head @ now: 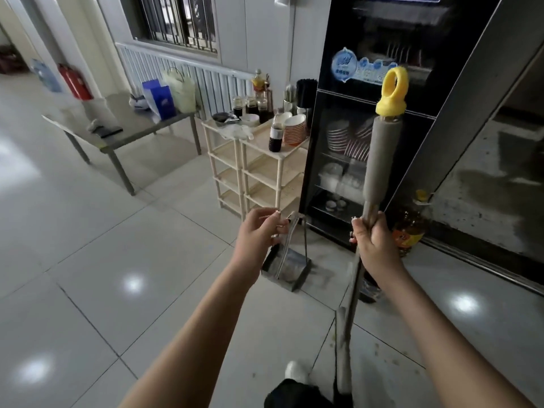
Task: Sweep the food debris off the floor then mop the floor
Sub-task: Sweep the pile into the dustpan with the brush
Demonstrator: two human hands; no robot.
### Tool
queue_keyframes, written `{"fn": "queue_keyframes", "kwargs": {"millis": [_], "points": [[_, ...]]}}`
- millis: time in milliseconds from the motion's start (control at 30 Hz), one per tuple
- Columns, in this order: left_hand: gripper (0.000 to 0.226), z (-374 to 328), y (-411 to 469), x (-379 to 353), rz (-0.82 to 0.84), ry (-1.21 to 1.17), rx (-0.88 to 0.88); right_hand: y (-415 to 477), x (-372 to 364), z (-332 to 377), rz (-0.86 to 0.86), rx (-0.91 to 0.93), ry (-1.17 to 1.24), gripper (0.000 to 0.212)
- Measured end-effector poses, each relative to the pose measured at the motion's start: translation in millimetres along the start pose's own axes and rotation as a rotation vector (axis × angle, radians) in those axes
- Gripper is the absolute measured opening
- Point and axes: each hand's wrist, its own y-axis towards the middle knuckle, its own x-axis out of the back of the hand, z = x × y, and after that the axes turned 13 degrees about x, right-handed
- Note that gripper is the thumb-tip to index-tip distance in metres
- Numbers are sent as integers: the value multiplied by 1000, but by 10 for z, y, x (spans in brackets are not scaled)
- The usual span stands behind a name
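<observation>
Gripping yellow-capped, grey-foam-sleeved metal pole (382, 154) upright to carry, right hand (374, 240) fingers wrapped tight; pinching handle of grey metal dustpan (287, 260) with left hand (259, 231) fingertips, likely readying sweep.

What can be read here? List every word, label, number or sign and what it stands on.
No text is sharp enough to quote.
Round blue sticker on the black cabinet: print blurred.
Pale blue sticker beside it: blurred.
Orange label on the oil bottle: blurred.
White label on the dark bottle: too small.
Blue bag on the table: nothing legible.
</observation>
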Motion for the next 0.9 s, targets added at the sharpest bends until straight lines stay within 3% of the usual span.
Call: {"fn": "queue_keyframes", "kwargs": {"millis": [267,500,900], "points": [[7,-162,1190,13,-2,55,34,840,-396,-458,14,-28,-6,15],[11,-131,2591,-325,-1,232,136,1786,-577,-1240,-84,-89,-22,12],[11,588,4124,-633,24,471,404,2616,-942,-2265,-72,-273,-115,17]]}}
